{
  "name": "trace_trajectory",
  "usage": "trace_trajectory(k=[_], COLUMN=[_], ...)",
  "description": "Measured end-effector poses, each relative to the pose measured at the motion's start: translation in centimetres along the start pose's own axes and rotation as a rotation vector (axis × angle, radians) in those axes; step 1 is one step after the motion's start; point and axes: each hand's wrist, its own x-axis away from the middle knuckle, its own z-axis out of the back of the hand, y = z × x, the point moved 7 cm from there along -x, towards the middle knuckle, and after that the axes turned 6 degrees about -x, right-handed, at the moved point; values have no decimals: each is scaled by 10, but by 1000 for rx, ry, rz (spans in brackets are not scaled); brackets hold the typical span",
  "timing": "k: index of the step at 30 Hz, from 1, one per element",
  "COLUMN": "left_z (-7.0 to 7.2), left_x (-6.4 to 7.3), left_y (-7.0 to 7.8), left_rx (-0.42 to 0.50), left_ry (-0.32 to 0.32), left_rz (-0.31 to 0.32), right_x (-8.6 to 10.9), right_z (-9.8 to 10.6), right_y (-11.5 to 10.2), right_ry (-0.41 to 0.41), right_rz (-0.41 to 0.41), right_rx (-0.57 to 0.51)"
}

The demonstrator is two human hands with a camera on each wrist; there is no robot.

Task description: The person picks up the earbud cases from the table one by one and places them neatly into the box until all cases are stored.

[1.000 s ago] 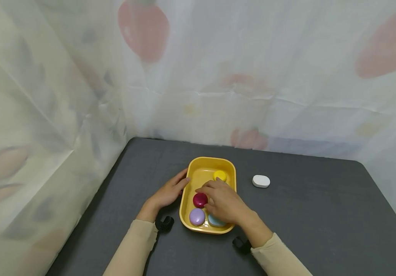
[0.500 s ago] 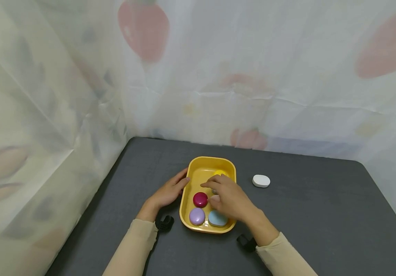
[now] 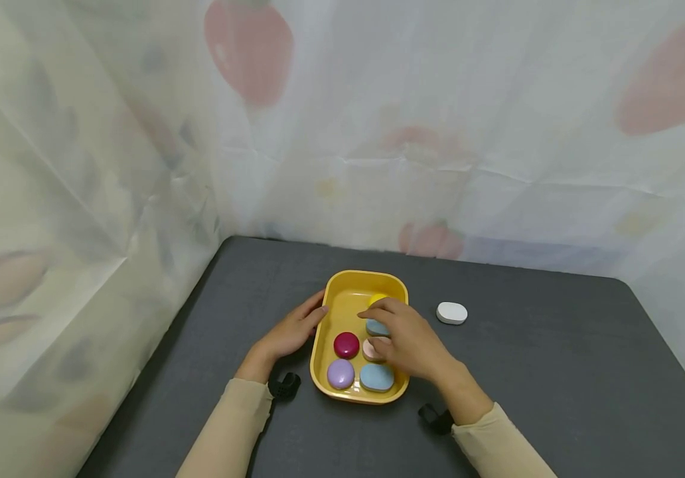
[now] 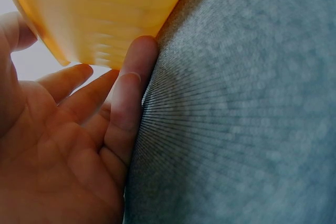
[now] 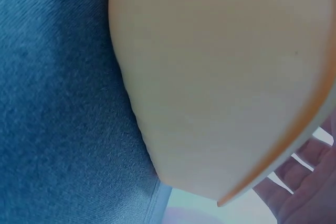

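A yellow rectangular tray (image 3: 350, 297) holds several smooth rounded pieces. My left hand (image 3: 289, 335) grips its left side, thumb at the rim; in the left wrist view the fingers (image 4: 137, 59) lie against the tray's outer wall. Over the tray's right half is my right hand (image 3: 411, 340), index finger and thumb apart with nothing seen between them. Below that hand lie a pink round piece (image 3: 369, 352), a blue oval piece (image 3: 375, 328) and a partly covered yellow round piece (image 3: 376, 299). A dark red round piece (image 3: 346, 345) is left of the thumb.
Nearer in the tray sit a lilac round piece (image 3: 340, 374) and another blue oval piece (image 3: 376, 378). On the dark grey table (image 3: 557, 358), right of the tray, lies a white oval piece (image 3: 452, 313). A printed curtain (image 3: 342, 133) hangs behind and to the left.
My right hand has drawn back to the right from beside the dark red piece, uncovering the pink piece and the blue ovals. The left hand and the tray stay in place.
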Motion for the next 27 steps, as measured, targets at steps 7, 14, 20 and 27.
trace_trajectory(k=[7,14,20,27], left_z=[1,1,0,0], left_x=[0,0,1,1], left_y=[0,0,0,0], left_rx=[-4,-17,-7,6], left_ry=[5,6,-2,-7], left_rz=[-1,-4,-13,-12], right_x=[3,7,11,14], right_z=[4,12,17,23], right_y=[4,9,16,23], right_ry=[33,73,84,113], right_rz=[5,2,-11,13], right_rx=[-15,-20,-15,-8])
